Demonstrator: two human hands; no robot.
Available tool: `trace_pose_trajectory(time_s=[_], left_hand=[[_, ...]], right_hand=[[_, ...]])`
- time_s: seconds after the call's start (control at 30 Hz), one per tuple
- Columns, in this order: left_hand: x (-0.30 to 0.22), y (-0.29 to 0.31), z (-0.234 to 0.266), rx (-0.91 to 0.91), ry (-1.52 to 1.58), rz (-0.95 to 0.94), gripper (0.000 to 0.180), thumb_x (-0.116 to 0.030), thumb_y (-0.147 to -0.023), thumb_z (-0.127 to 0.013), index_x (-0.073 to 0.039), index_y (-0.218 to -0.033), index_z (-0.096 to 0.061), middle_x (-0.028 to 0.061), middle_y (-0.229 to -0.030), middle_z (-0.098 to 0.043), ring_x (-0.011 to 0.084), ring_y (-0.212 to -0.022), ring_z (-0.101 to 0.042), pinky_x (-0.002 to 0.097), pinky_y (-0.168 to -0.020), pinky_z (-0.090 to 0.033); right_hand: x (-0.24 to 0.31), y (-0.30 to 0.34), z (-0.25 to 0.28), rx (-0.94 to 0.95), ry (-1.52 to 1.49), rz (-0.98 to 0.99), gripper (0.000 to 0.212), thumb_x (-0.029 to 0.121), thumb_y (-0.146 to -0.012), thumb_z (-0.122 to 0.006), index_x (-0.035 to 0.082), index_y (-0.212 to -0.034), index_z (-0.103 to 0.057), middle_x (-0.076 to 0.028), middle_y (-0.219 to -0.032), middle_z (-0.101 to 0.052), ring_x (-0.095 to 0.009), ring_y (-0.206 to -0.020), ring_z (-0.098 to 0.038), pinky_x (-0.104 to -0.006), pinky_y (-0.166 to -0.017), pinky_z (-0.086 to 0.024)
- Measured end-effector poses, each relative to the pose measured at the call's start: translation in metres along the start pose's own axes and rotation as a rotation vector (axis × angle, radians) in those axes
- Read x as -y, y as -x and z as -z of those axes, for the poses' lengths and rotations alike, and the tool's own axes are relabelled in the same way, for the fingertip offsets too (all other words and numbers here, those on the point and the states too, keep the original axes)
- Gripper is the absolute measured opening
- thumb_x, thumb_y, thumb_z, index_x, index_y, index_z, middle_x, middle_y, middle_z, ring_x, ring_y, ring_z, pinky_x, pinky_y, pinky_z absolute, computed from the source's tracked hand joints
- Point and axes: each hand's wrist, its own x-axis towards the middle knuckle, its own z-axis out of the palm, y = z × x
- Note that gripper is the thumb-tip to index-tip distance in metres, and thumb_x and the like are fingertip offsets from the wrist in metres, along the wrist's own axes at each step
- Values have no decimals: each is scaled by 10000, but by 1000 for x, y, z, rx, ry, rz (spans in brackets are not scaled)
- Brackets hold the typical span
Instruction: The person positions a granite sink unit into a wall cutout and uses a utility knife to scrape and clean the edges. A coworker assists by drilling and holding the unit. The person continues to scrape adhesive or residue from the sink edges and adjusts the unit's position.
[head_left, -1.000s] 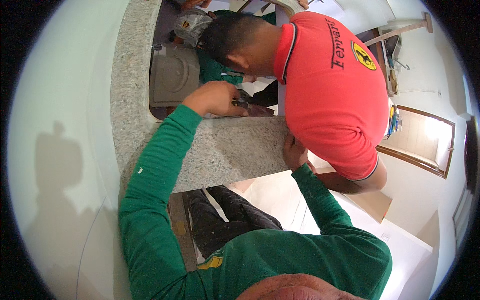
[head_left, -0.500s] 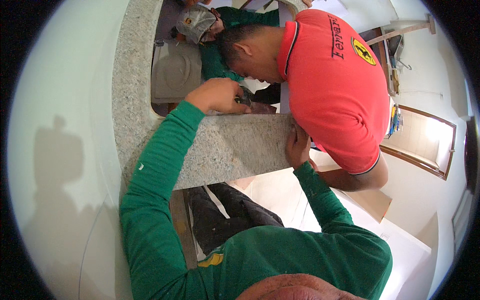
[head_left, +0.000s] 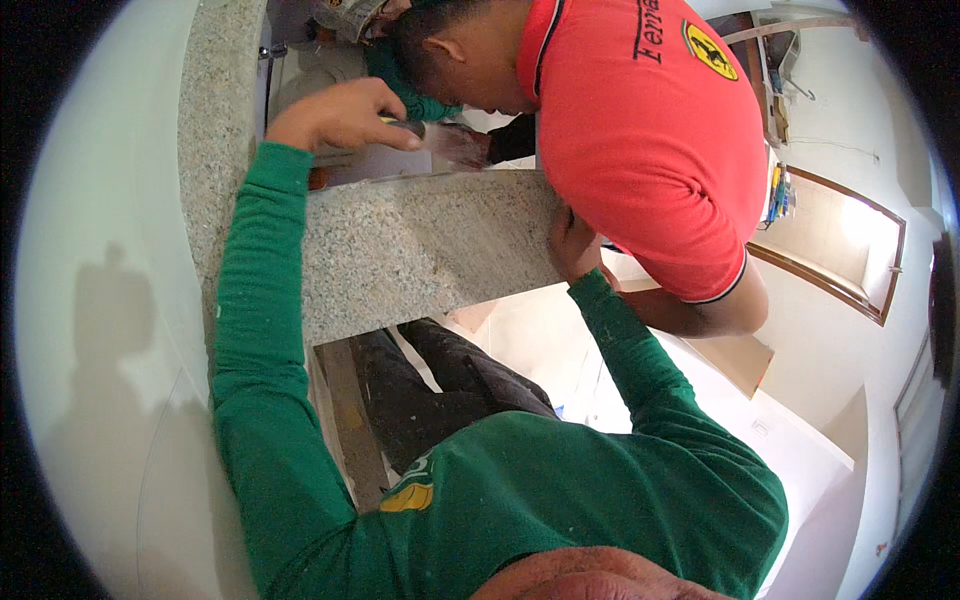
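Stone counter (head_left: 430, 245), dark tool (head_left: 404, 126) within left grip (head_left: 340, 114)

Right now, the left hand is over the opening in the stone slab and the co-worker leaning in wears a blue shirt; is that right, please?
Not quite: the head view shows the co-worker's shirt is red, not blue; the left hand is over the opening.

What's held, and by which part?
Left hand: a dark tool, gripped part hidden. Right hand: at the slab; whether it holds anything cannot be told.
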Motion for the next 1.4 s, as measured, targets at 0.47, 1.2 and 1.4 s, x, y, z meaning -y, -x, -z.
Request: trace_pose_trajectory(time_s=[0.47, 1.2, 1.4], left_hand=[[-6, -4, -1, 84, 14, 173, 666, -587, -812, -845, -15, -1148, -786, 203, -1237, -689, 316, -1179, -661, 387, -1004, -524], [8, 21, 15, -42, 43, 225, 708, -581, -724, -927, 16, -1080, -792, 180, -1152, -700, 312, -1129, -661, 403, -980, -522], [-1, 14, 14, 9, -11, 238, 696, -584, -749, -904, 11, -1094, -798, 191, -1147, -710, 310, -1106, -675, 398, -974, -530]], right_hand=[[24, -23, 19, 5, -207, 69, 311, 48, -972, -542, 2, -1247, -678, -253, -1296, -668, -447, -1234, -614, -511, -1105, -458], [21, -28, 16, -41, -192, 117, 345, 21, -946, -532, -1, -1265, -664, -227, -1408, -587, -420, -1331, -564, -480, -1165, -439], [23, -27, 18, -15, -157, 122, 337, 97, -994, -574, -13, -1306, -638, -241, -1427, -563, -436, -1353, -538, -496, -1177, -418]])
